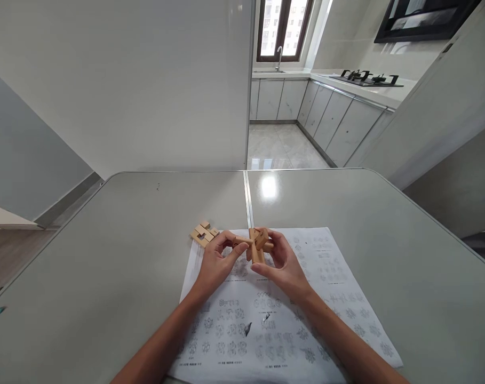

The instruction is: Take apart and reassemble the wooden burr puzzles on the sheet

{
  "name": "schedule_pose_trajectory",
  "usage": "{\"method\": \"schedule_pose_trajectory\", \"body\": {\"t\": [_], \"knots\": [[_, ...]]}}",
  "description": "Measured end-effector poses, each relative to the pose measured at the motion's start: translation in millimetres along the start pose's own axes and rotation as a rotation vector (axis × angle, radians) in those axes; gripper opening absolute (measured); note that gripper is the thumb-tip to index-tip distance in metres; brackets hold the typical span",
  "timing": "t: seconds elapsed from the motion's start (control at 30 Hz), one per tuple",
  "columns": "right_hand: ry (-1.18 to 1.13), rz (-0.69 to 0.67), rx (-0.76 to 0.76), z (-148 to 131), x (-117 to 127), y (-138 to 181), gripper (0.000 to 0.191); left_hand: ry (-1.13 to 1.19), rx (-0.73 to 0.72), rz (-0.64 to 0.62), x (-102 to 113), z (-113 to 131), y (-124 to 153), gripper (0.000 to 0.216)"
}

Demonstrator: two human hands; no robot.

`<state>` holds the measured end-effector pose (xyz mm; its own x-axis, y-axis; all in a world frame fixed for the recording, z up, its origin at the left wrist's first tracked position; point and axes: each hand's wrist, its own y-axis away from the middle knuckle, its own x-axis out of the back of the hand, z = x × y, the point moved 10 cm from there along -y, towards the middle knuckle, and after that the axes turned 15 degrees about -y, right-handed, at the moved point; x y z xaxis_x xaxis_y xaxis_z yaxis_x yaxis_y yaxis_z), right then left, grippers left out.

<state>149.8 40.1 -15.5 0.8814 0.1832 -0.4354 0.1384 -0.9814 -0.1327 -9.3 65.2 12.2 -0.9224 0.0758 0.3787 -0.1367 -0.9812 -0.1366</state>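
Note:
My right hand [281, 261] is closed around a partly joined wooden burr puzzle [257, 250], made of several light-brown notched bars that cross one another. From the left, my left hand [220, 260] pinches a thin wooden bar [243, 241] whose far end meets the puzzle; whether it sits inside a notch I cannot tell. Both hands are just above a large printed sheet [242, 309] with rows of small line drawings. Beyond my left hand, at the sheet's upper left corner, lie several more notched wooden pieces [204, 233] close together.
The sheet lies on a grey table [106, 288] with a metal seam [247, 200] down its middle. A white wall [166, 85] stands behind the table's left half. Past the right half is a kitchen with a counter [354, 92] and a gas hob [368, 79].

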Motion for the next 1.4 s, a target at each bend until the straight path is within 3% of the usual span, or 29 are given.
{"method": "schedule_pose_trajectory", "body": {"t": [0.63, 0.9, 1.03, 1.2, 1.27, 1.4], "knots": [[-0.089, -0.011, -0.02, -5.3, -4.4, -1.7, 0.057, 0.034, 0.062, -0.036, -5.1, -12.2, -0.1, 0.035], [-0.115, 0.093, 0.028, -17.2, 15.0, -2.9, 0.057, -0.018, 0.091, -0.07, -9.2, -13.8, -0.2, 0.034], [-0.033, 0.229, 0.089, -24.4, 34.6, -1.2, 0.054, 0.002, 0.118, -0.07, -10.4, -15.3, -0.8, 0.035], [0.178, 0.401, 0.083, -21.4, 50.7, 2.5, 0.067, 0.116, 0.149, 0.015, -1.9, -22.7, -4.4, 0.04], [0.292, 0.39, 0.063, -17.7, 47.5, 1.8, 0.069, 0.148, 0.161, 0.049, 3.2, -27.1, -5.9, 0.04], [0.454, 0.235, 0.135, -16.2, 28.0, -0.9, 0.067, 0.267, 0.19, 0.085, 9.7, -36.1, -7.8, 0.041]]}}
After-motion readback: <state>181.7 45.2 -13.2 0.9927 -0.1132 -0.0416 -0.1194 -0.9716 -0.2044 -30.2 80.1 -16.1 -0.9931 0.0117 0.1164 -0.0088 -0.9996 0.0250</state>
